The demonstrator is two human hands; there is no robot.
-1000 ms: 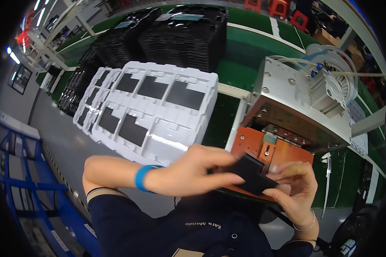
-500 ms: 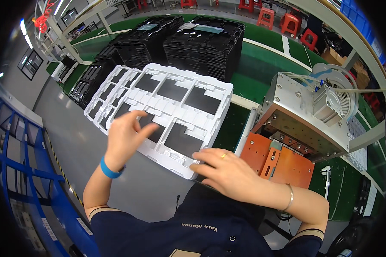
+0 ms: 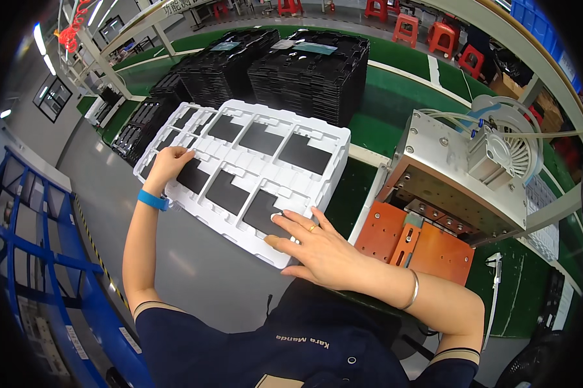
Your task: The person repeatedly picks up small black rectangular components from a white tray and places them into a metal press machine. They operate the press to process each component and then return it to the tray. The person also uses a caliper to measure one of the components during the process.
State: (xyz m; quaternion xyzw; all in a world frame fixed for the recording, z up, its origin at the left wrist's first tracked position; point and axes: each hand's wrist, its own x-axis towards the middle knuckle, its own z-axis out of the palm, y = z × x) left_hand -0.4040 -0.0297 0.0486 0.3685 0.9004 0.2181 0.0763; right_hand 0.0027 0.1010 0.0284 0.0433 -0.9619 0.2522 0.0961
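Left hand point(image 3: 168, 164) moved leftward, apparently touching the tray point(image 3: 258, 165).

White tray point(image 3: 253, 161), flat black pieces point(image 3: 304, 154), silver machine point(image 3: 456, 152) with an orange base plate point(image 3: 440, 255), green bench top point(image 3: 401, 103).
Bright blue wristband point(image 3: 152, 199), silver bangle point(image 3: 413, 290) and gold ring point(image 3: 313, 227); navy sleeves point(image 3: 175, 336) trimmed in tan; black stacked trays point(image 3: 304, 81); red stools point(image 3: 441, 37); grey floor point(image 3: 181, 258) with a yellow-and-black striped line point(image 3: 101, 252).

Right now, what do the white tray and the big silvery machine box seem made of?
White tray: probably thin moulded plastic, smooth, with rounded pockets and ridges. Silvery machine box: likely metal, satin, going by its grey shine and bolted faces.
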